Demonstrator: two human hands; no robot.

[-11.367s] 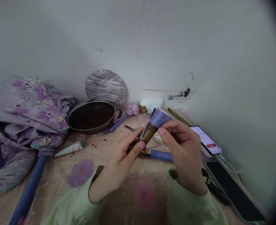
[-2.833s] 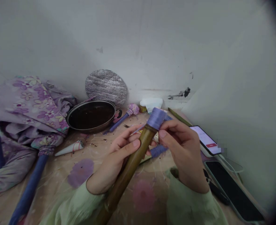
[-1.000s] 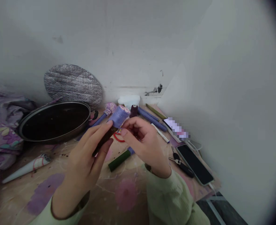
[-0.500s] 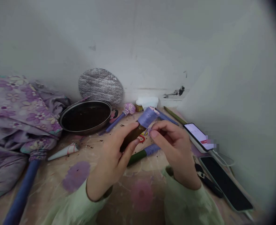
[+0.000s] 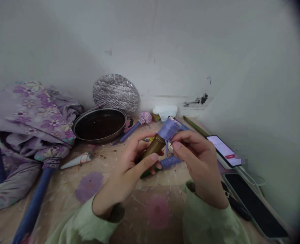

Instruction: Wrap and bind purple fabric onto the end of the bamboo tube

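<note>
While the left hand (image 5: 126, 173) curls around a stiff, light-looking brown tube (image 5: 152, 148), the right hand (image 5: 201, 162) pinches its soft purple thread wrapping (image 5: 168, 128); tube seems safer held below the thread.

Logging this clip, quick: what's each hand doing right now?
Left hand: closed, holding a brown tube.
Right hand: closed, fingers pinching the tube's lilac thread wrap.
</note>
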